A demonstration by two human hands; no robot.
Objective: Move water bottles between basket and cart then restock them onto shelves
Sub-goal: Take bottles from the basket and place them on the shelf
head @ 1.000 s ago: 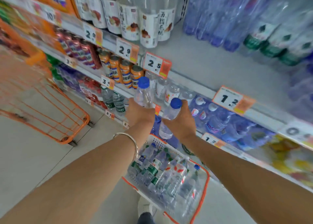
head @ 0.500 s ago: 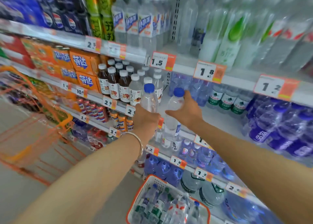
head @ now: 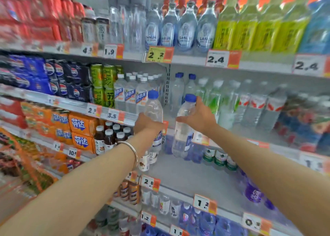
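My left hand grips a clear water bottle with a blue cap, held upright in front of the middle shelf. My right hand holds a second clear blue-capped bottle by its upper part, slightly tilted, just right of the first. Both bottles hang at the front edge of the shelf where two matching blue-capped bottles stand at the back. A silver bangle circles my left wrist. The basket is out of view.
Shelves of drinks fill the view: white-capped bottles left of the gap, green-labelled bottles right of it, dark tea bottles below left. Price tags line every shelf edge. An orange cart shows blurred at far left.
Both hands have risen with their bottles from above the basket to the middle shelf. My view has tilted up, so the basket has dropped out of sight.
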